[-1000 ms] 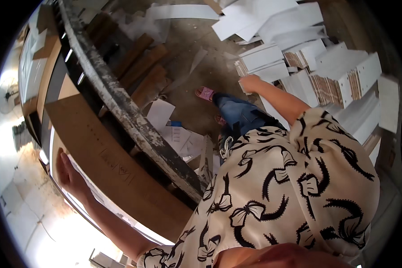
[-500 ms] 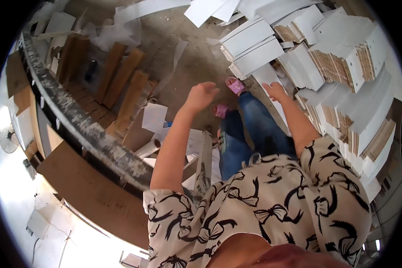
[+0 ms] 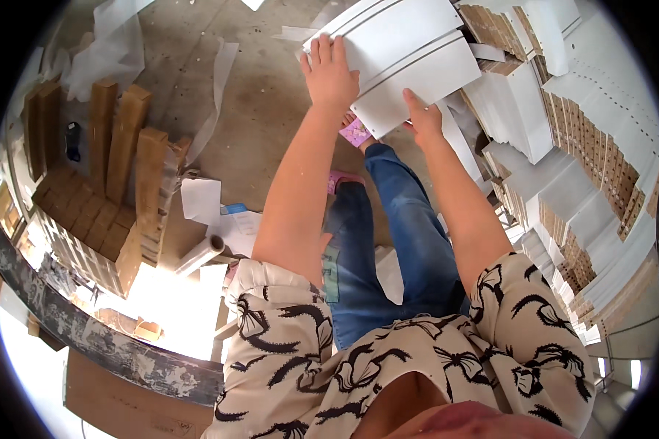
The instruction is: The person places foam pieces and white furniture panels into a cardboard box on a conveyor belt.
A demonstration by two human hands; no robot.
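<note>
A pile of flat white panels (image 3: 417,69) lies ahead of me, with dark grooves running along the upper ones. My left hand (image 3: 332,77) rests at the left edge of this pile, fingers stretched out and spread over the board's edge. At the near edge, my right hand (image 3: 423,121) has one digit laid on top of the nearest panel and the others curled at or under its rim. How far those lower fingers reach beneath is hidden.
Stacks of white panels (image 3: 512,110) with brown edges fill the right side. Tall brown cardboard pieces (image 3: 128,139) stand at left, near a roll (image 3: 201,256) and white sheets (image 3: 201,201). A worn metal rail (image 3: 124,351) curves along the lower left. Film strips lie on the floor (image 3: 263,80).
Both hands have moved forward, from the air onto the white panels. My body has leaned and turned, so the pile appears nearer. The right hand has taken hold of the near edge.
</note>
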